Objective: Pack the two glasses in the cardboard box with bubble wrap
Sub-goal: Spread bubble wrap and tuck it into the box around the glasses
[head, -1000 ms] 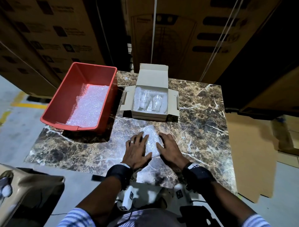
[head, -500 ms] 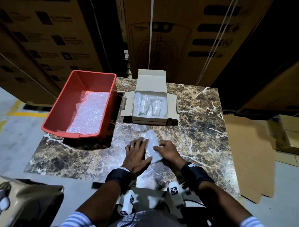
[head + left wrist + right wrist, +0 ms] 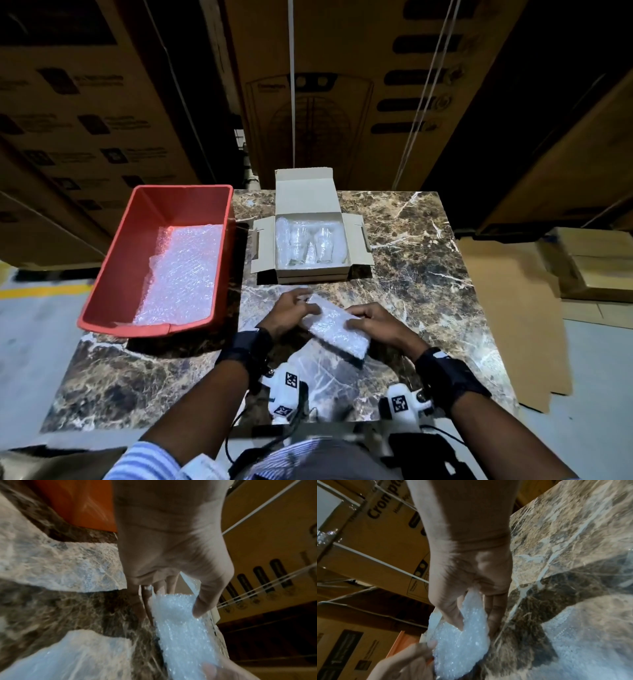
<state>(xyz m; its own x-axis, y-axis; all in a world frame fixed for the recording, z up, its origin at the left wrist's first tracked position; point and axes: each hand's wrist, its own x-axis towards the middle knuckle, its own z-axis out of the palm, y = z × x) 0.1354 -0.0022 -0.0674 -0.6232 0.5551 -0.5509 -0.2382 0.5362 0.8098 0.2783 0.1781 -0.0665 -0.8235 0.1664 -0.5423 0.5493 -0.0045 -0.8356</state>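
Observation:
A folded pad of bubble wrap point(image 3: 337, 329) is lifted just above the marble table point(image 3: 428, 274), held at both ends. My left hand point(image 3: 294, 310) pinches its far left end, thumb on top in the left wrist view point(image 3: 200, 605). My right hand point(image 3: 373, 320) grips the right side, thumb and fingers curled round the bubble wrap point(image 3: 462, 635). The open cardboard box point(image 3: 310, 274) stands behind my hands, lined with wrap, with two clear glasses point(image 3: 310, 245) lying inside.
A red plastic bin point(image 3: 113, 274) with a sheet of bubble wrap point(image 3: 181, 274) in it sits at the table's left. Large cardboard cartons point(image 3: 325, 85) rise behind the table. Flat cardboard point(image 3: 513, 308) lies on the floor to the right.
Both hands lay flat on the bubble wrap on the table a second ago. They have since folded it into a narrow pad and lifted it off the surface.

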